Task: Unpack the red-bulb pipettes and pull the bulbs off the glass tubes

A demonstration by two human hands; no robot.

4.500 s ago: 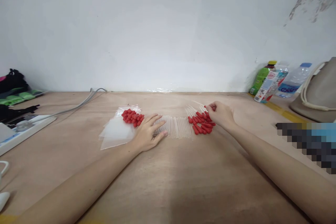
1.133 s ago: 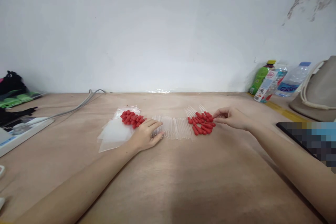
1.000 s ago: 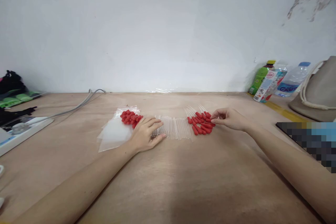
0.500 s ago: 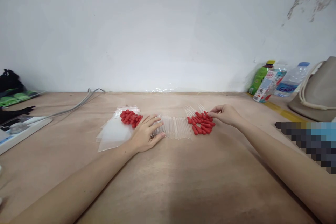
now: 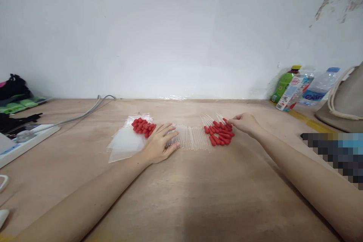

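My left hand (image 5: pixel 161 143) lies palm down with fingers spread, over the left end of a row of thin clear tubes (image 5: pixel 193 138) laid side by side. Just left of it, loose red rubber bulbs (image 5: pixel 143 126) are heaped on clear plastic bags (image 5: pixel 126 143). My right hand (image 5: pixel 242 124) pinches a dropper by its red bulb (image 5: pixel 225 120), at the upper right of a cluster of droppers (image 5: pixel 218 130). These have red bulbs, and thin clear tubes show pointing away from me on several.
At the left are a white power strip (image 5: pixel 42 138), a grey cable (image 5: pixel 87 113) and dark items. Drink bottles (image 5: pixel 286 83), a carton (image 5: pixel 289 92) and a beige bag (image 5: pixel 346 98) stand at the right. A white wall (image 5: pixel 170 38) bounds the table's back.
The whole view has shifted slightly. My right hand keeps its pinch at the droppers, with the red bulb at its fingertips showing a little more. My left hand stays flat on the tubes.
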